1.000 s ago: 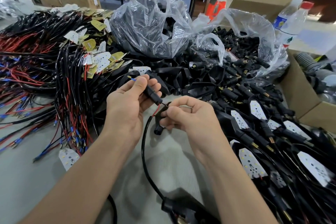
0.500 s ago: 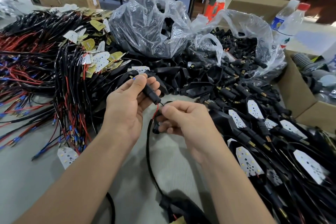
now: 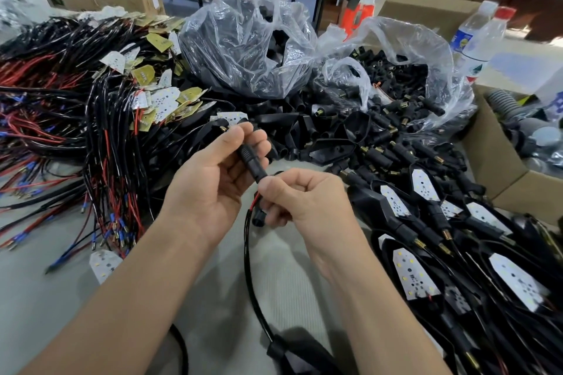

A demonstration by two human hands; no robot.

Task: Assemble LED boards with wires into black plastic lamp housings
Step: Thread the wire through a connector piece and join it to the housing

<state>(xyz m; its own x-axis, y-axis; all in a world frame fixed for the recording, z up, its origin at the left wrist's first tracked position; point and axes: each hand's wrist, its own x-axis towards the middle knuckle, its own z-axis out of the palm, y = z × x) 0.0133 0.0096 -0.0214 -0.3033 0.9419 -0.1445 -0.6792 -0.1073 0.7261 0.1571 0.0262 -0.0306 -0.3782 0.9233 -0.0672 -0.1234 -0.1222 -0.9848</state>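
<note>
The left grip (image 3: 213,189) is curled round a black tubular plastic stem (image 3: 250,161), with thumb and fingers pinching its upper half. The stem's long axis slants from upper left down to lower right. Its lower mouth meets the right grip (image 3: 307,204), which pinches the thin red and black wires (image 3: 255,201) there; a second small black piece seems tucked under those fingers. The black sheathed cable (image 3: 247,268) drops to a black plastic lamp housing (image 3: 300,355) on the grey desk (image 3: 45,313). Open room lies between the forearms, with wire bundles (image 3: 106,161) crowding the left and finished lamps (image 3: 511,280) the right.
</note>
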